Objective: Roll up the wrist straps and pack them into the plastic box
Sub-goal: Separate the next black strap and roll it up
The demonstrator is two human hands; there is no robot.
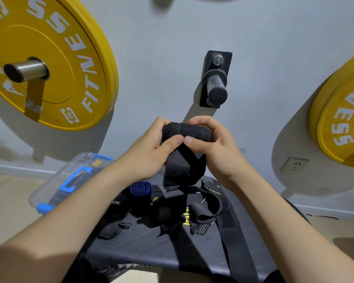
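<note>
You hold the black wrist strap (184, 129) in the air above the far end of the bench (151, 246). Your left hand (149, 152) and right hand (214, 148) are both curled round its rolled part, with the thumbs meeting in front of it. The unrolled tail hangs down from the roll toward the bench.

To roll it well, pinch the coil at both ends so the layers cannot telescope sideways. Turn it with your fingers while your thumbs feed the tail in flat. Keep a light pull on the tail so that each wrap lies tight and its edges line up. A loose coil will likely spring open once it is in the box.

The strap is a thick woven elastic, matt and slightly fuzzy, and it forms a stubby cylinder. The tail is a broad flat band with a stitched end. A blue roll (140, 188) is already wound into a neat spiral and lies on the far left part of the bench. The loose straps (204, 209) are soft and crumpled, and they sprawl over the bench's far right part. The bench pad looks smooth and perforated. The plastic box (55, 180) is clear and rigid with blue clips, and it sits just off the bench's far left corner
</note>
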